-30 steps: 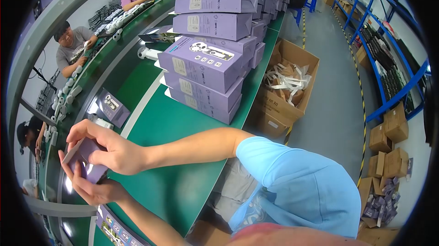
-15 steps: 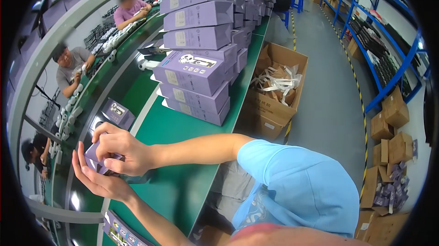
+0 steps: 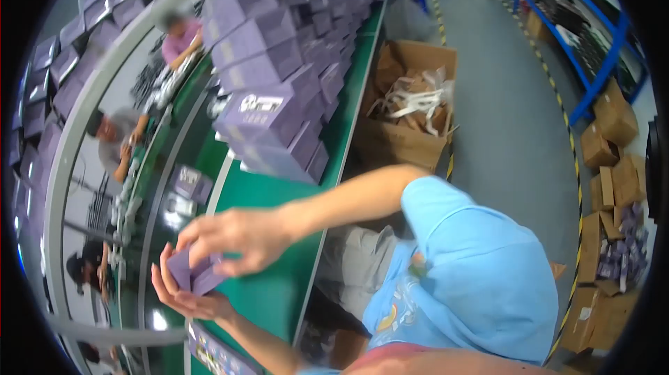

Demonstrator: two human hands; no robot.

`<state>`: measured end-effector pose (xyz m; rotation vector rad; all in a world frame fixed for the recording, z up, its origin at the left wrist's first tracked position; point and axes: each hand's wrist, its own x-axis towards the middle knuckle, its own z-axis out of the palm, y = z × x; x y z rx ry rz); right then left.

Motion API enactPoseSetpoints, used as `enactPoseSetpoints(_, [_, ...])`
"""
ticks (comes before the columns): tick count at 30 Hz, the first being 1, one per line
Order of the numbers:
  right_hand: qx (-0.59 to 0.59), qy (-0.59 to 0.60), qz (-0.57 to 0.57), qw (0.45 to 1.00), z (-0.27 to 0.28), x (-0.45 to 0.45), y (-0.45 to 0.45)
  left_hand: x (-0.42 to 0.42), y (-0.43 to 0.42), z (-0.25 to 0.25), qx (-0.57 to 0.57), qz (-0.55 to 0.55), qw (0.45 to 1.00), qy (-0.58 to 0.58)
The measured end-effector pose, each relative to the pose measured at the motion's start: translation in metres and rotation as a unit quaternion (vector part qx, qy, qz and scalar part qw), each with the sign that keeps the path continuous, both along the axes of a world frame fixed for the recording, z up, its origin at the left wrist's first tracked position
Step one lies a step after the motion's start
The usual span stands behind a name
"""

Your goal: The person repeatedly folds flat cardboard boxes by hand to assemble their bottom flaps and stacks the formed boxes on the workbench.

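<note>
A small purple carton (image 3: 182, 272) is held between my hands above the green bench, with its flaps at an angle. Under and along its far side, my left hand (image 3: 195, 302) cradles it with curved fingers. My right hand (image 3: 240, 239) reaches over the top, fingers bent down and gripping at the flaps; motion blurs the fingertips. The carton's contents are hidden. Below my left wrist lies a printed purple sheet or box (image 3: 217, 353), partly cut off by my forearm.
Stacked purple boxes (image 3: 268, 113) fill the far bench. Another purple box (image 3: 193, 183) sits on the conveyor (image 3: 157, 263); co-workers (image 3: 118, 138) sit beyond it. A cardboard carton (image 3: 404, 134) with white strips stands by the bench. Blue shelving (image 3: 599, 72) and more cartons line the right.
The view has shifted and blurred. My right hand has changed its hold at the top of the carton, whose purple flaps now show more. My left hand still supports it.
</note>
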<state>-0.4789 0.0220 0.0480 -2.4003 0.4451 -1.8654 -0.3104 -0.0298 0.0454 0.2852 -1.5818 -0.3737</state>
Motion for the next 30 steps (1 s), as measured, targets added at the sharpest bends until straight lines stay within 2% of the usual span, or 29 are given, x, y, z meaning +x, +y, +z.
enactPoseSetpoints(1, [0.026, 0.042, -0.002, 0.999, 0.011, -0.015, 0.007, 0.011, 0.006, -0.003, -0.014, 0.000, 1.000, -0.016])
enactPoseSetpoints(3, [0.036, 0.129, -0.064, 0.989, 0.025, -0.035, 0.013, 0.024, 0.009, -0.001, 0.050, -0.020, 0.994, -0.097])
enactPoseSetpoints(4, [0.039, 0.221, -0.120, 0.967, 0.035, -0.044, 0.018, 0.026, 0.020, 0.009, -0.046, 0.191, 0.955, -0.223])
enactPoseSetpoints(6, [-0.038, 0.288, -0.148, 0.945, 0.050, -0.050, 0.018, 0.012, 0.020, 0.006, 0.001, 0.059, 0.984, -0.169])
enactPoseSetpoints(7, [-0.038, 0.273, -0.116, 0.954, 0.055, -0.047, 0.019, 0.005, 0.024, 0.010, 0.025, 0.036, 0.984, -0.173])
enactPoseSetpoints(8, [-0.061, 0.317, -0.159, 0.933, 0.059, -0.047, 0.019, 0.001, 0.029, 0.017, 0.046, 0.003, 0.984, -0.173])
enactPoseSetpoints(9, [-0.085, 0.363, -0.209, 0.904, 0.064, -0.048, 0.020, 0.001, 0.034, 0.022, 0.052, 0.016, 0.982, -0.179])
enactPoseSetpoints(10, [-0.085, 0.359, -0.201, 0.907, 0.070, -0.050, 0.019, -0.003, 0.037, 0.027, 0.043, 0.039, 0.977, -0.206])
enactPoseSetpoints(13, [-0.090, 0.495, -0.232, 0.832, 0.079, -0.049, 0.026, -0.010, 0.043, 0.030, 0.018, 0.071, 0.964, -0.255])
enactPoseSetpoints(16, [-0.102, 0.507, -0.201, 0.832, 0.083, -0.053, 0.026, -0.011, 0.047, 0.023, 0.152, -0.022, 0.974, -0.165])
enactPoseSetpoints(18, [-0.109, 0.520, -0.189, 0.826, 0.079, -0.059, 0.026, -0.012, 0.048, 0.015, 0.148, -0.014, 0.975, -0.165])
enactPoseSetpoints(19, [-0.025, 0.450, -0.158, 0.878, 0.068, -0.058, 0.030, -0.011, 0.048, 0.010, 0.140, -0.004, 0.977, -0.163])
enactPoseSetpoints(21, [0.140, 0.288, -0.096, 0.943, 0.052, -0.059, 0.037, -0.016, 0.049, 0.005, 0.130, -0.005, 0.980, -0.152])
enactPoseSetpoints(24, [0.121, 0.295, -0.107, 0.942, 0.056, -0.065, 0.039, -0.017, 0.054, 0.003, -0.066, 0.094, 0.980, -0.163])
enactPoseSetpoints(26, [0.109, 0.300, -0.113, 0.941, 0.062, -0.077, 0.033, 0.024, 0.061, 0.018, -0.100, 0.184, 0.949, -0.236])
enactPoseSetpoints(28, [-0.106, 0.185, -0.238, 0.948, 0.078, -0.116, 0.022, 0.085, 0.070, 0.008, 0.127, 0.309, 0.907, -0.257])
enactPoseSetpoints(29, [-0.109, 0.191, -0.245, 0.944, 0.081, -0.136, 0.024, 0.129, 0.058, -0.006, 0.170, 0.371, 0.875, -0.263])
enactPoseSetpoints(30, [-0.115, 0.200, -0.279, 0.932, 0.087, -0.157, 0.028, 0.177, 0.049, -0.021, 0.214, 0.438, 0.813, -0.320])
